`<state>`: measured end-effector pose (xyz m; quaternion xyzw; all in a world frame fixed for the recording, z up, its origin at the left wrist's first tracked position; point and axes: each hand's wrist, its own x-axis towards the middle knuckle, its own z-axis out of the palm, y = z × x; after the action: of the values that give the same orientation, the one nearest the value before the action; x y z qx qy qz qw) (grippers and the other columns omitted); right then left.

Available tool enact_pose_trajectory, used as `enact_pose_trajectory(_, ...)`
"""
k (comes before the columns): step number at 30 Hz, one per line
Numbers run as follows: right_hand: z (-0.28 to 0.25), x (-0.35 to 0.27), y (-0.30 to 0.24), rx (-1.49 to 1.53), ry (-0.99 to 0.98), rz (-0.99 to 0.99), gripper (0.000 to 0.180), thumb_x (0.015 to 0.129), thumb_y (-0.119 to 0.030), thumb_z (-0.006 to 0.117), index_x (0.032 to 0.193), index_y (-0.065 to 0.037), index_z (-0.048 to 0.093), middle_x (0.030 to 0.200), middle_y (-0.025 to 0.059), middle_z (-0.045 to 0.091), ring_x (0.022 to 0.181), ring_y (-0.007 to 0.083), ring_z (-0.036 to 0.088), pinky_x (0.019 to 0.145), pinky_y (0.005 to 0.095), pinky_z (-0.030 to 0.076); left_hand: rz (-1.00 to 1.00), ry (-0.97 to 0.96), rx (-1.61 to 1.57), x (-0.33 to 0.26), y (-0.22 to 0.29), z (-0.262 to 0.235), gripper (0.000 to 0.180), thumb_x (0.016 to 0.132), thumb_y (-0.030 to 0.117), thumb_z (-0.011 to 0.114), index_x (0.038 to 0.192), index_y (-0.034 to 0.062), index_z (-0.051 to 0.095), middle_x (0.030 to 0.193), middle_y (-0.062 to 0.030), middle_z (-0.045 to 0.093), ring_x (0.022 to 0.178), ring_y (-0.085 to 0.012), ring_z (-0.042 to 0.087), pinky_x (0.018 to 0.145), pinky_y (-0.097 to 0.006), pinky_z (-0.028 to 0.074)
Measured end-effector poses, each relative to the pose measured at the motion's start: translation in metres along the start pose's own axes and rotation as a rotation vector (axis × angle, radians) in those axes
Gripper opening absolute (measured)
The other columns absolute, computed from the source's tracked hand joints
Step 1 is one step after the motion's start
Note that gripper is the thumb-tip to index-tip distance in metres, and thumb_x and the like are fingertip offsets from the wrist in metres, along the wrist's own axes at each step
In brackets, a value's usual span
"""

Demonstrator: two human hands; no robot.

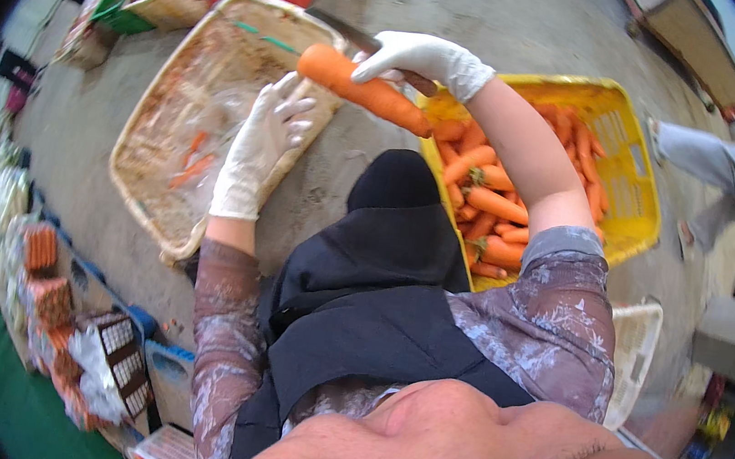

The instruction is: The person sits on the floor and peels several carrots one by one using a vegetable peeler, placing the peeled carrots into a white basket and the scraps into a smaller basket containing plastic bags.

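Head camera looks down on two hands in white gloves. Near the top middle of the frame, the right hand (434, 59) has its fingers curled around a knife (365, 39), and its thumb lies on a big carrot (370, 99). It seems to hold both at once. The big carrot is tipped, with its fat end up and to the left and its thin end down and to the right. The left hand (256, 147), left of the middle, has its fingers open and spread. They are right by the fat end, but I cannot tell if they touch it.

Below the left hand is a white crate (174, 86) with a clear bag and orange scraps (195, 172) in it. On the right, a yellow crate (639, 203) holds lots of carrots (491, 205).

To do this well, I think the big carrot needs a snug hold, because it is round and could roll in a glove. The sharp edge should point away from both hands. The left fingers should tuck in if they take the big carrot, well clear of the blade. Slow, small moves look safest.
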<state>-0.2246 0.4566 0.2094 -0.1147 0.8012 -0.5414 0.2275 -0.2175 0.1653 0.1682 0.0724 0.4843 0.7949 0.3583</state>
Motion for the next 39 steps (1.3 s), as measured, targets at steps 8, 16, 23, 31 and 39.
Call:
enact_pose_trajectory(8,0.101,0.099,-0.123,-0.688,0.131,-0.374,0.056,0.067,-0.045,0.077,0.102,-0.002,0.068,0.087,0.0132,0.070,0.081,0.0243,0.067,0.075,0.0338,0.050,0.413,0.499,-0.097,-0.082,0.009,-0.086,0.042,0.082,0.027,0.068,0.118,0.0065,0.057,0.111,-0.0077,0.060,0.104,-0.0224,0.057,0.090,-0.039,0.047)
enact_pose_trajectory(16,0.193,0.108,-0.033,-0.703,0.453,-0.402,0.016,0.077,-0.029,0.067,0.076,-0.013,0.069,0.071,0.0106,0.067,0.070,0.0303,0.066,0.067,0.0413,0.052,0.459,0.457,-0.410,-0.157,-0.056,-0.124,0.059,0.074,0.011,0.066,0.128,-0.0004,0.046,0.117,-0.0118,0.056,0.105,-0.0256,0.057,0.088,-0.037,0.049)
enact_pose_trajectory(23,0.220,0.128,-0.023,-0.817,0.473,-0.420,0.010,0.076,-0.022,0.062,0.076,-0.014,0.068,0.068,0.0112,0.065,0.066,0.0312,0.064,0.062,0.0440,0.050,0.501,0.478,-0.385,-0.156,-0.077,-0.118,0.052,0.078,0.017,0.071,0.123,0.0033,0.047,0.111,-0.0097,0.057,0.092,-0.0212,0.059,0.075,-0.033,0.051)
enact_pose_trajectory(31,0.213,0.170,-0.006,-0.897,0.348,-0.368,0.011,0.079,-0.018,0.059,0.076,-0.010,0.066,0.072,0.0138,0.066,0.071,0.0334,0.065,0.065,0.0439,0.052,0.571,0.539,-0.131,-0.146,-0.075,-0.110,0.049,0.080,0.013,0.071,0.122,0.0041,0.046,0.109,-0.0096,0.057,0.090,-0.0205,0.060,0.073,-0.031,0.051)
enact_pose_trajectory(39,0.191,0.201,0.031,-1.068,0.303,-0.197,0.018,0.079,-0.017,0.058,0.079,-0.005,0.071,0.078,0.0180,0.069,0.071,0.0317,0.069,0.063,0.0434,0.055,0.913,0.415,-0.088,-0.167,-0.065,-0.111,0.055,0.077,0.015,0.073,0.126,0.0046,0.049,0.121,-0.0103,0.055,0.109,-0.0237,0.056,0.088,-0.034,0.050)
